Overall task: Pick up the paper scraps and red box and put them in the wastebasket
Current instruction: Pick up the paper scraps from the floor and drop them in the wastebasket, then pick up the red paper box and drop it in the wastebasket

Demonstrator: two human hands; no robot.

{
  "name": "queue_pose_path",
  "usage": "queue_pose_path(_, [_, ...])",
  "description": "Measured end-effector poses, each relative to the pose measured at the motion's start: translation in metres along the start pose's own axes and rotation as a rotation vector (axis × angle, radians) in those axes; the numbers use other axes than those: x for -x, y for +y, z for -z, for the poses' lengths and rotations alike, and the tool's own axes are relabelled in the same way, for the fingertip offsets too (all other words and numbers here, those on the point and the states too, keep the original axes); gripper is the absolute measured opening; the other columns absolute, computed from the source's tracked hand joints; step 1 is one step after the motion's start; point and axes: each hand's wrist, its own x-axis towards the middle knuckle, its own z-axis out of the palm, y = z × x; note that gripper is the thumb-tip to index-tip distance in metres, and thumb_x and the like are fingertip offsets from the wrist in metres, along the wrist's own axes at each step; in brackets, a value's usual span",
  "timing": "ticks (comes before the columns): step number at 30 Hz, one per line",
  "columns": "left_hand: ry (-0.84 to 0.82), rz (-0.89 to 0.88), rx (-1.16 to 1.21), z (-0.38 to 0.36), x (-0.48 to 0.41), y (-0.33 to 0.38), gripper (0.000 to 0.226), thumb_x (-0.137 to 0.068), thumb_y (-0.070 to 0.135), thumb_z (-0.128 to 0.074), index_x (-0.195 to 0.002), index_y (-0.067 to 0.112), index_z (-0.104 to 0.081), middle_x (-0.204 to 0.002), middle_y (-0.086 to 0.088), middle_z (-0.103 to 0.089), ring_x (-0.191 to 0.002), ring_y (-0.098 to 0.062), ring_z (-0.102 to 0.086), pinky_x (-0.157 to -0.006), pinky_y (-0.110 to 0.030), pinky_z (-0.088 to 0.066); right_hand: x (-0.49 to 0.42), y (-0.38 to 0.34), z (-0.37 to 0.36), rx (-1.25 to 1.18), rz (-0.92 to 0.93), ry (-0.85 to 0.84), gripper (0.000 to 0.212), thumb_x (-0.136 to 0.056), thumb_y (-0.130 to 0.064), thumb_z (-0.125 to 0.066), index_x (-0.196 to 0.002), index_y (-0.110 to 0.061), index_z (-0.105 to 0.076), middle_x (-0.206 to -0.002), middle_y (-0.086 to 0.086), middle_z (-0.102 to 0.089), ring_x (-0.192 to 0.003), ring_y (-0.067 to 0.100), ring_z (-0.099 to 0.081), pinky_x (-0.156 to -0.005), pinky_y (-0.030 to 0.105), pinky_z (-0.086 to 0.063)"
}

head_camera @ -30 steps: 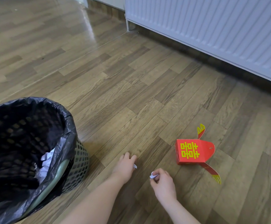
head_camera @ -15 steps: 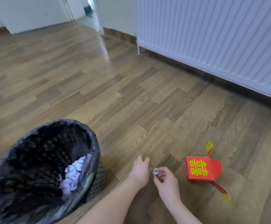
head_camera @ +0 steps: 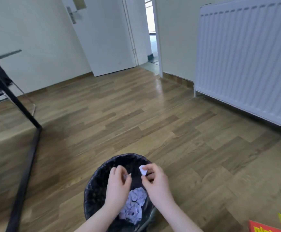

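The wastebasket (head_camera: pixel 94 186), lined with a black bag, stands on the floor at the bottom centre, with several crumpled white paper scraps (head_camera: pixel 134 205) inside. Both hands hover over its opening. My right hand (head_camera: pixel 156 181) pinches a small white paper scrap (head_camera: pixel 142 170) between thumb and fingers. My left hand (head_camera: pixel 118 186) is closed on a tiny white scrap (head_camera: pixel 127 175), mostly hidden by the fingers. The red box (head_camera: pixel 262 228) with yellow print lies on the floor at the bottom right corner, partly cut off by the frame edge.
A white radiator (head_camera: pixel 247 61) runs along the right wall. A black table leg (head_camera: pixel 24 156) and chair frame stand at the left. A white door (head_camera: pixel 103 36) and an open doorway are at the back. Wood-pattern floor (head_camera: pixel 136 118) surrounds the basket.
Both hands rose from the floor beside the red box and moved left over the wastebasket, each carrying a scrap. The camera tilted up, so the room now shows.
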Motion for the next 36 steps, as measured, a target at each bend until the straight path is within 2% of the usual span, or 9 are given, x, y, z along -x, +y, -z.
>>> queue_pose_path(7, [-0.308, 0.138, -0.175, -0.01, -0.003, -0.036, 0.032, -0.079, 0.005, -0.054, -0.11, 0.014, -0.051, -0.115, -0.005, -0.049, -0.097, -0.014, -0.046, -0.081, -0.023, -0.035, 0.01, 0.015, -0.007, 0.084, -0.078, -0.149, 0.034, -0.084, -0.003, -0.047, -0.091, -0.036, -0.055, -0.113, -0.004, -0.056, -0.099, 0.008, -0.053, -0.085, 0.018, -0.043])
queue_pose_path(12, [-0.31, -0.127, -0.073, -0.059, -0.016, 0.03, 0.026, -0.08, 0.003, -0.052, -0.105, 0.009, -0.053, -0.112, -0.01, -0.053, -0.108, -0.025, -0.05, -0.089, -0.027, -0.037, 0.017, 0.049, 0.059, -0.184, -0.252, 0.299, 0.029, -0.086, 0.003, -0.046, -0.09, -0.023, -0.057, -0.098, -0.001, -0.062, -0.092, 0.013, -0.058, -0.082, 0.019, -0.041])
queue_pose_path(17, [-0.577, -0.387, -0.044, -0.15, 0.002, 0.125, 0.037, -0.086, 0.013, -0.053, -0.123, 0.014, -0.045, -0.132, -0.006, -0.045, -0.124, -0.021, -0.043, -0.1, -0.024, -0.032, 0.044, 0.123, 0.154, -0.308, -0.544, 0.862, 0.021, -0.087, 0.002, -0.048, -0.105, 0.0, -0.058, -0.105, 0.02, -0.063, -0.106, 0.035, -0.058, -0.081, 0.028, -0.037])
queue_pose_path(23, [-1.001, -0.428, -0.178, -0.261, 0.054, 0.181, 0.06, -0.084, 0.016, -0.057, -0.138, 0.006, -0.032, -0.143, -0.018, -0.039, -0.134, -0.027, -0.037, -0.108, -0.026, -0.028, 0.096, 0.188, 0.206, -0.405, -0.997, 1.116, 0.034, -0.087, -0.008, -0.05, -0.108, 0.016, -0.059, -0.117, 0.036, -0.059, -0.105, 0.045, -0.057, -0.088, 0.043, -0.042])
queue_pose_path(30, [-1.32, -0.264, -0.363, -0.331, 0.105, 0.196, 0.082, -0.084, 0.013, -0.056, -0.148, 0.013, -0.005, -0.153, -0.019, -0.027, -0.139, -0.028, -0.032, -0.113, -0.032, -0.031, 0.131, 0.242, 0.23, -0.696, -0.916, 1.069, 0.038, -0.081, -0.014, -0.052, -0.086, 0.023, -0.06, -0.07, 0.018, -0.058, -0.07, 0.032, -0.053, -0.029, 0.017, -0.035])
queue_pose_path(31, [-1.356, -0.237, -0.401, -0.335, 0.11, 0.195, 0.083, -0.085, 0.012, -0.055, -0.148, 0.013, -0.002, -0.153, -0.018, -0.027, -0.138, -0.028, -0.033, -0.112, -0.032, -0.031, 0.129, 0.241, 0.234, -0.762, -0.909, 1.047, 0.032, -0.085, -0.005, -0.051, -0.088, 0.027, -0.058, -0.073, 0.018, -0.06, -0.075, 0.03, -0.05, -0.03, 0.014, -0.036])
queue_pose_path(33, [-1.382, -0.215, -0.453, -0.338, 0.116, 0.194, 0.083, -0.085, 0.013, -0.054, -0.148, 0.012, 0.0, -0.153, -0.015, -0.028, -0.139, -0.027, -0.031, -0.11, -0.031, -0.029, 0.121, 0.242, 0.242, -0.85, -0.902, 1.003, 0.029, -0.088, 0.009, -0.045, -0.107, 0.031, -0.049, -0.103, 0.028, -0.059, -0.103, 0.031, -0.048, -0.069, 0.011, -0.049])
queue_pose_path(35, [-1.373, -0.219, -0.455, -0.339, 0.119, 0.195, 0.08, -0.084, 0.012, -0.054, -0.148, 0.01, -0.006, -0.152, -0.016, -0.029, -0.138, -0.027, -0.033, -0.107, -0.03, -0.033, 0.119, 0.243, 0.242, -0.919, -0.908, 1.016, 0.034, -0.084, 0.012, -0.049, -0.114, 0.029, -0.046, -0.111, 0.028, -0.057, -0.116, 0.04, -0.051, -0.101, 0.038, -0.043])
queue_pose_path(36, [-1.362, -0.243, -0.463, -0.337, 0.12, 0.195, 0.076, -0.084, 0.012, -0.054, -0.147, 0.009, -0.012, -0.15, -0.018, -0.03, -0.136, -0.029, -0.035, -0.106, -0.031, -0.035, 0.12, 0.245, 0.238, -0.93, -0.892, 0.991, 0.03, -0.081, 0.01, -0.053, -0.107, 0.026, -0.054, -0.099, 0.024, -0.062, -0.109, 0.042, -0.055, -0.098, 0.045, -0.043])
